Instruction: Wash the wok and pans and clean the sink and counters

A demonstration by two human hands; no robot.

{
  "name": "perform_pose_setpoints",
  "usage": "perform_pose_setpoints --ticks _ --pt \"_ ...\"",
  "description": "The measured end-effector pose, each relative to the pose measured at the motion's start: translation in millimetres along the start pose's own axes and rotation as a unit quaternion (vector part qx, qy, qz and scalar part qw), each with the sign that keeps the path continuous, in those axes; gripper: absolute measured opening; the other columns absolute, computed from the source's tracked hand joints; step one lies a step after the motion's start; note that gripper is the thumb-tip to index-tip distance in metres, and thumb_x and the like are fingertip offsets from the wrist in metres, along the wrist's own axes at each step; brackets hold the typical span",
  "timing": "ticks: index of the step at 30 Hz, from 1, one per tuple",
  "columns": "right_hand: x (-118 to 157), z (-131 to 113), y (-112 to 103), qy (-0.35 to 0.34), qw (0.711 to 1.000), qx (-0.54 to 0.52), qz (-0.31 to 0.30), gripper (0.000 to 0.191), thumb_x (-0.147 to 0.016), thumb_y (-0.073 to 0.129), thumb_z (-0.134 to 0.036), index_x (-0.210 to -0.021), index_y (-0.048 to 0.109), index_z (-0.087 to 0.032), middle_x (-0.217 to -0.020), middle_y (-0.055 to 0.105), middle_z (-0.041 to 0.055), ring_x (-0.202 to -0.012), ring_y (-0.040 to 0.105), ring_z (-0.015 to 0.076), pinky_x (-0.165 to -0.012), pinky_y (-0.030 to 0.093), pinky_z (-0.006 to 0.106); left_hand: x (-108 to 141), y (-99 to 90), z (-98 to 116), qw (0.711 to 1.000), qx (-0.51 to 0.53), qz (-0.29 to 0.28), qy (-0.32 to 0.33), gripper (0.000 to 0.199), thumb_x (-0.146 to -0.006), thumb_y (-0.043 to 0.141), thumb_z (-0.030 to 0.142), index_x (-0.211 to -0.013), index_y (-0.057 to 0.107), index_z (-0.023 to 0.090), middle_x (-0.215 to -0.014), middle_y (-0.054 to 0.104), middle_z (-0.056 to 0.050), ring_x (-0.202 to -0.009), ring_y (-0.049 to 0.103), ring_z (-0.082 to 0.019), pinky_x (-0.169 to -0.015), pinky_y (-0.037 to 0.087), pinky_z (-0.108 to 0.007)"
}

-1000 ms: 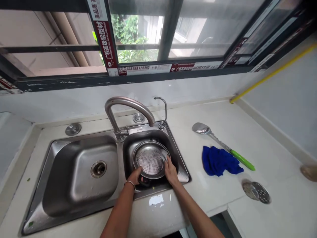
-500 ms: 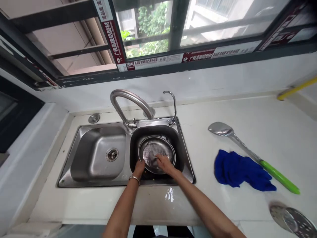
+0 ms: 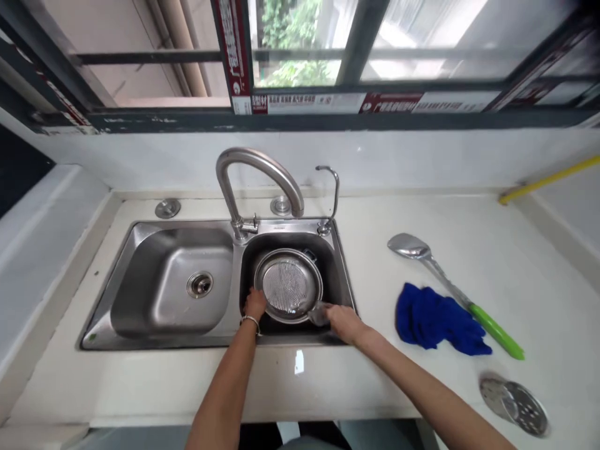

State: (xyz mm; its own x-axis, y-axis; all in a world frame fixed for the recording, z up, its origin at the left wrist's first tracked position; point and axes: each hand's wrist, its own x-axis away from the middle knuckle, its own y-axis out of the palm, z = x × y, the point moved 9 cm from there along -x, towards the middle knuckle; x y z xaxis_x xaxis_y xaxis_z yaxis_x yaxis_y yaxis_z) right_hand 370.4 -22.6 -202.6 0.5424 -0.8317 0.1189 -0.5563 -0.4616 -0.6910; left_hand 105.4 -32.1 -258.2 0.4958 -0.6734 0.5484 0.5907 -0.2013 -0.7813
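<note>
In the right basin lies a round metal pan with a textured, wet-looking bottom. At the pan's left edge is my left hand, its fingers closed on the rim; a bracelet circles that wrist. My right hand is at the pan's lower right rim, closed around a grey scrubbing cloth. Motion blurs the cloth, so its exact material is unclear. It touches or hangs just over the rim.
A large curved faucet and a thin tap rise behind the sink. To the left is the other basin. Right of the sink lie a metal spatula with a green handle, a blue cloth and a perforated metal cup.
My right hand has moved with the scrubbing cloth from the pan's middle to its lower right rim. My left hand stays at the left rim. The camera view has shifted a little.
</note>
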Motion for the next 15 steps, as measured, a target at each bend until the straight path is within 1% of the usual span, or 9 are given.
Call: perform_pose_setpoints --ticks 2,3,5,7,10,11,13,14,15 --pt "-4 0 -21 -0.007 1.000 -0.024 0.002 0.036 -0.075 0.042 -0.010 -0.095 0.071 -0.018 -0.094 0.075 0.0099 -0.085 0.070 0.0219 -0.081 0.051 0.033 3 -3.8 4 1.000 0.003 0.001 0.019 0.040 -0.095 0.049 0.036 -0.123 0.056 0.009 -0.110 0.071 -0.017 -0.098 0.069 -0.024 -0.089 0.052 -0.042" --pt "-6 -3 -28 -0.005 0.999 -0.051 0.008 0.039 -0.079 0.039 -0.013 -0.104 0.070 -0.017 -0.096 0.074 0.0090 -0.087 0.069 0.0212 -0.081 0.051 0.032 5 -9.2 9 0.999 0.006 0.006 0.041 0.036 -0.093 0.054 0.033 -0.119 0.059 0.009 -0.106 0.071 -0.015 -0.097 0.069 -0.024 -0.089 0.051 -0.041" --pt "-11 -9 -30 0.013 0.993 -0.113 0.023 0.042 -0.085 0.035 -0.022 -0.111 0.067 -0.015 -0.091 0.074 0.0075 -0.082 0.068 0.0209 -0.077 0.052 0.032 10 -27.7 22 0.994 0.018 0.023 0.102 0.025 -0.088 0.059 0.024 -0.108 0.065 0.010 -0.099 0.073 -0.015 -0.098 0.069 -0.025 -0.090 0.050 -0.036" --pt "-14 -13 -22 0.042 0.987 -0.151 0.035 0.043 -0.086 0.035 -0.029 -0.110 0.068 -0.014 -0.084 0.073 0.0069 -0.077 0.066 0.0215 -0.073 0.052 0.032 15 -57.3 39 0.983 0.034 0.057 0.173 0.022 -0.089 0.055 0.020 -0.106 0.067 0.012 -0.104 0.073 -0.014 -0.105 0.066 -0.024 -0.095 0.048 -0.033" --pt "-16 -15 -2 0.075 0.979 -0.186 0.045 0.044 -0.085 0.038 -0.035 -0.107 0.070 -0.014 -0.078 0.071 0.0069 -0.079 0.066 0.0235 -0.077 0.051 0.034 22 -116.8 73 0.953 0.070 0.145 0.258 0.037 -0.098 0.037 0.025 -0.129 0.055 0.015 -0.123 0.065 -0.012 -0.114 0.060 -0.019 -0.103 0.043 -0.033" --pt "-16 -15 4 0.084 0.975 -0.198 0.049 0.044 -0.084 0.040 -0.037 -0.105 0.071 -0.015 -0.077 0.071 0.0070 -0.080 0.066 0.0242 -0.079 0.051 0.034 25 -137.8 88 0.937 0.086 0.183 0.286 0.041 -0.099 0.034 0.028 -0.135 0.049 0.015 -0.124 0.063 -0.012 -0.112 0.060 -0.019 -0.103 0.043 -0.034" --pt "-17 -13 11 0.105 0.966 -0.227 0.062 0.043 -0.080 0.046 -0.043 -0.100 0.073 -0.016 -0.077 0.072 0.0072 -0.081 0.066 0.0255 -0.080 0.051 0.036 30 -173.1 120 0.903 0.102 0.245 0.338 0.046 -0.099 0.036 0.033 -0.140 0.043 0.014 -0.116 0.065 -0.012 -0.104 0.062 -0.019 -0.100 0.045 -0.034" --pt "-17 -11 14 0.116 0.959 -0.247 0.070 0.041 -0.078 0.050 -0.045 -0.097 0.073 -0.017 -0.078 0.072 0.0071 -0.080 0.066 0.0256 -0.080 0.051 0.036 29 -184.4 136 0.895 0.089 0.259 0.353 0.047 -0.099 0.038 0.035 -0.141 0.043 0.014 -0.112 0.066 -0.011 -0.102 0.062 -0.019 -0.098 0.046 -0.033" --pt "-17 -8 16 0.130 0.949 -0.277 0.078 0.040 -0.075 0.054 -0.047 -0.094 0.074 -0.018 -0.078 0.072 0.0067 -0.079 0.066 0.0254 -0.078 0.051 0.036 26 -191.3 152 0.896 0.060 0.258 0.357 0.047 -0.099 0.039 0.036 -0.141 0.044 0.014 -0.109 0.067 -0.011 -0.101 0.063 -0.019 -0.097 0.046 -0.032"
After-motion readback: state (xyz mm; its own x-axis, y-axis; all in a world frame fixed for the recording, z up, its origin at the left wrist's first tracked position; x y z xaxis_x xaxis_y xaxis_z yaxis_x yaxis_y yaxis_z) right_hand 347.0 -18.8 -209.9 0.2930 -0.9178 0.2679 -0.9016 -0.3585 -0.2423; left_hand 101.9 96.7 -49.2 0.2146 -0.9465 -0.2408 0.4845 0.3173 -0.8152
